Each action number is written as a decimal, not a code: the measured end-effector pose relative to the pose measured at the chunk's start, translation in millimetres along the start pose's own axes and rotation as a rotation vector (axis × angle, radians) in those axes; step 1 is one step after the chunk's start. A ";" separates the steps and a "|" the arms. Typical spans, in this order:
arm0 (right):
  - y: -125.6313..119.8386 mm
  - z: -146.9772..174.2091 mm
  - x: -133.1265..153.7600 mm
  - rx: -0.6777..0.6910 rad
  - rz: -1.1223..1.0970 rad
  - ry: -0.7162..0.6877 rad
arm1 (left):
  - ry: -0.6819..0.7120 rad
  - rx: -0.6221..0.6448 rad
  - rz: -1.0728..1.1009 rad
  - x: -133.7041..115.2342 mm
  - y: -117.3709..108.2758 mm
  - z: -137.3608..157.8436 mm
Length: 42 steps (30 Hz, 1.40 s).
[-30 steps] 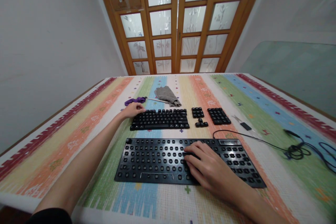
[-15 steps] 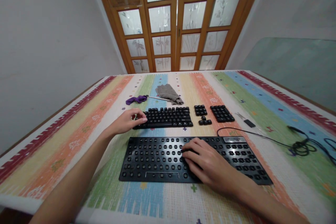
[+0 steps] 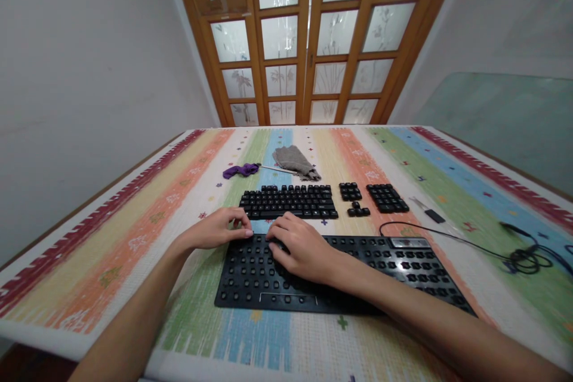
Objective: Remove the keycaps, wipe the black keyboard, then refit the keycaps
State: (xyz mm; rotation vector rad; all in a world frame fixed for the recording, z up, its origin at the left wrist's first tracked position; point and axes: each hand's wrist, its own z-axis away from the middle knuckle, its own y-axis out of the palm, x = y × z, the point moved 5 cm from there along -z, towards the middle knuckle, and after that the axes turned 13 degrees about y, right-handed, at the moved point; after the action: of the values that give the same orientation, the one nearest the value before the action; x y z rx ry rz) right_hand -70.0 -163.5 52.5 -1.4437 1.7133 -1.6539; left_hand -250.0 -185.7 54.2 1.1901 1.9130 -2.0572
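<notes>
My left hand [image 3: 222, 228] is closed in a pinch at the top left corner of a black keyboard base [image 3: 290, 299]. Its fingertips hide whatever they hold, if anything. The base has bare key posts and no caps on the parts that show. My right hand [image 3: 304, 249] rests on the left half of the base, fingers bent and a little apart, covering several posts. Beyond the base, loose black keycaps [image 3: 290, 200] lie in keyboard order. Smaller groups sit to their right: navigation keycaps [image 3: 350, 191], arrow keycaps [image 3: 359, 210] and number-pad keycaps [image 3: 387, 197].
Behind the keycaps lie a grey cloth [image 3: 295, 162], a purple cloth [image 3: 240, 171] and a thin stick [image 3: 277, 169]. To the right are a small black-ended tool [image 3: 434, 215] and the coiled keyboard cable [image 3: 528, 258]. A striped cloth [image 3: 188, 310] covers the table.
My left hand has come from the left end of the keycap rows down to the base's top left corner. My right hand has slid left across the base.
</notes>
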 end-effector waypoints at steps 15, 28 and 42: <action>24.2 -28.1 5.8 0.093 0.045 0.065 | -0.004 0.013 0.061 1.3 6.1 0.1; 29.9 -36.5 13.5 0.069 0.170 0.066 | -0.030 -0.021 0.066 6.6 7.1 1.5; 29.6 -40.8 18.1 0.145 0.219 0.039 | -0.021 -0.001 0.064 9.4 7.0 0.9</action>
State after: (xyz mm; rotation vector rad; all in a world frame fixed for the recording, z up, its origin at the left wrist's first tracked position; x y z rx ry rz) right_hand -122.8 -163.0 43.4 -1.1225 1.6671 -1.6581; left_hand -253.1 -184.0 43.0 1.2083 1.8415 -2.0280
